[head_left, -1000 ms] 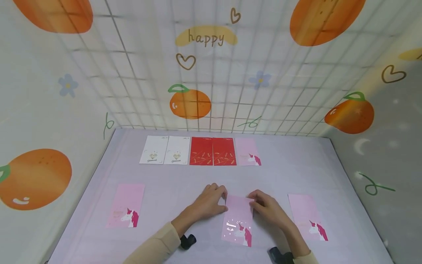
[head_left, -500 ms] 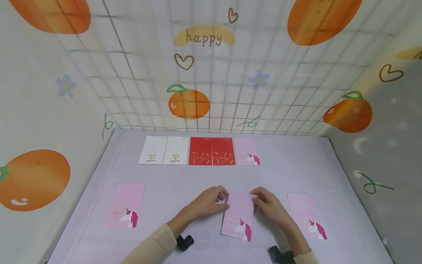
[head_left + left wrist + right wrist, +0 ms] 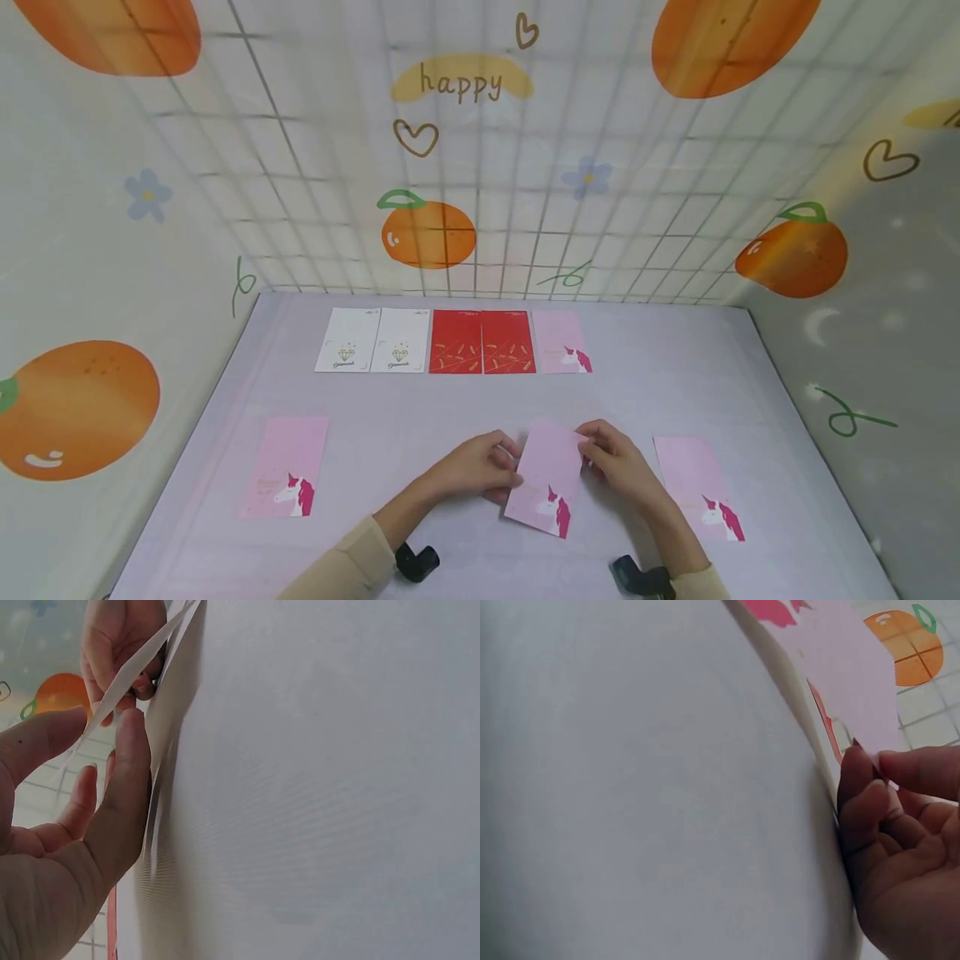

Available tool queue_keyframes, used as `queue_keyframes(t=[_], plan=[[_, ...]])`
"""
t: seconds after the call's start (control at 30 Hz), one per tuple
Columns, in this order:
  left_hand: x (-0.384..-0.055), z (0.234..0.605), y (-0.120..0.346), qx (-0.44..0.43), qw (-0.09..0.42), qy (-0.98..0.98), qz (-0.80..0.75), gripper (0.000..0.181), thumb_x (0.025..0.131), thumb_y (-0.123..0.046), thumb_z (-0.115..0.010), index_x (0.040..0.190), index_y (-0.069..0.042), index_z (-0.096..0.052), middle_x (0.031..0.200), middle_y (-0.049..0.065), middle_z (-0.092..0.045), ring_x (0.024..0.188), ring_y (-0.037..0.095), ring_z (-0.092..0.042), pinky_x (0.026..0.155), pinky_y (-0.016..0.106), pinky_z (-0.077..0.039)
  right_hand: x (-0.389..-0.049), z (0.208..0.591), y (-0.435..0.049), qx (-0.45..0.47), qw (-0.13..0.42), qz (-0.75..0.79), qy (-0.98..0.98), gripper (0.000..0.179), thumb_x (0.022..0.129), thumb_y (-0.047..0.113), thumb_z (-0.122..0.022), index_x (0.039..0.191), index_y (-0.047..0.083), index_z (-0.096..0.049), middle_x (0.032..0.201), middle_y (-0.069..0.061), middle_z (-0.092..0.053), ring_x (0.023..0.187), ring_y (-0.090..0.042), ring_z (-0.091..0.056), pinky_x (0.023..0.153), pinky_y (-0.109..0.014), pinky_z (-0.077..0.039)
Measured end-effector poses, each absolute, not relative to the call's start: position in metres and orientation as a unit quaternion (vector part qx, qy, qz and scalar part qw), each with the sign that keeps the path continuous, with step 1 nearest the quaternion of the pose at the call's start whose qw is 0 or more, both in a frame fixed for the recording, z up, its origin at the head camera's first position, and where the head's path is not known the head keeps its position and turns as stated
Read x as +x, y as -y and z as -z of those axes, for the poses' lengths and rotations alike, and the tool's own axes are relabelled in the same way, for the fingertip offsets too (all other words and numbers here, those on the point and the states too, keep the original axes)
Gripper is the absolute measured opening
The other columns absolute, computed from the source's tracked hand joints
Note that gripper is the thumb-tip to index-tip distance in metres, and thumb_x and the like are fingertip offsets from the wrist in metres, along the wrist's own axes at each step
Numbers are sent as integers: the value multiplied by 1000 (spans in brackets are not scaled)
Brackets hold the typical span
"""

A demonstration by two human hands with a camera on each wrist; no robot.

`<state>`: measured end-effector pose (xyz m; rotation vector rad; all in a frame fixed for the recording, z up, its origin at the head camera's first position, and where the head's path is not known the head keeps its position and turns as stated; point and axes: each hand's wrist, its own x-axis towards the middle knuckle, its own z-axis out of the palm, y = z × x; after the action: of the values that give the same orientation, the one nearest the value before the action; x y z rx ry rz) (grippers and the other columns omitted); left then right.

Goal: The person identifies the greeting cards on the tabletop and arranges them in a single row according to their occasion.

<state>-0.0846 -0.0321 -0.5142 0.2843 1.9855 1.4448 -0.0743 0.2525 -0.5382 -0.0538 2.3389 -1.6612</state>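
A pink card with a white unicorn with a magenta mane (image 3: 546, 467) is held between both hands, tilted, its lower edge slanting down to the right. The left hand (image 3: 482, 468) holds its left edge, thumb in front and the other fingers behind. In the left wrist view the card (image 3: 124, 679) passes edge-on between thumb and index finger. At the upper right corner the right hand (image 3: 611, 457) pinches it; the right wrist view shows thumb and index finger (image 3: 919, 771) on that corner, with the other fingers curled below.
Matching unicorn cards lie on the left (image 3: 288, 462) and right (image 3: 693, 479) of the white table (image 3: 405, 408). Along the back stand in a row two white diamond cards (image 3: 375, 337), two red cards (image 3: 482, 340) and another unicorn card (image 3: 558, 333). Fruit-printed curtains (image 3: 480, 167) enclose the table.
The card has risen and rotated a little, its lower edge moving away from the person. The left hand has slid slightly down its left edge; the right hand keeps the corner.
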Motion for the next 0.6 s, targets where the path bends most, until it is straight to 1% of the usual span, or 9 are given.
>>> queue_keyframes(t=[0.3,0.43,0.6], plan=[[-84,518,33,116,345,-747,-556,26,89,-11,-75,110,-13,-61,90,0,-71,76,20,-71,70,33,-59,-74,535,-251,-7,137,591,-795,23,100,18,-63,121,10,-60,94,-14,-60,73,-34,-56,64,-26,-51],[-84,519,33,115,351,-740,-562,25,90,-9,-74,110,-11,-60,90,1,-71,76,21,-71,70,33,-59,-74,535,-251,-16,140,589,-796,23,100,19,-63,121,10,-60,94,-15,-61,71,-33,-56,63,-25,-51],[-84,521,33,121,348,-742,-560,26,90,-9,-73,112,-11,-59,89,0,-71,77,20,-71,71,33,-59,-75,535,-252,-29,140,592,-793,25,100,21,-63,122,9,-60,94,-15,-61,71,-31,-56,63,-25,-51]])
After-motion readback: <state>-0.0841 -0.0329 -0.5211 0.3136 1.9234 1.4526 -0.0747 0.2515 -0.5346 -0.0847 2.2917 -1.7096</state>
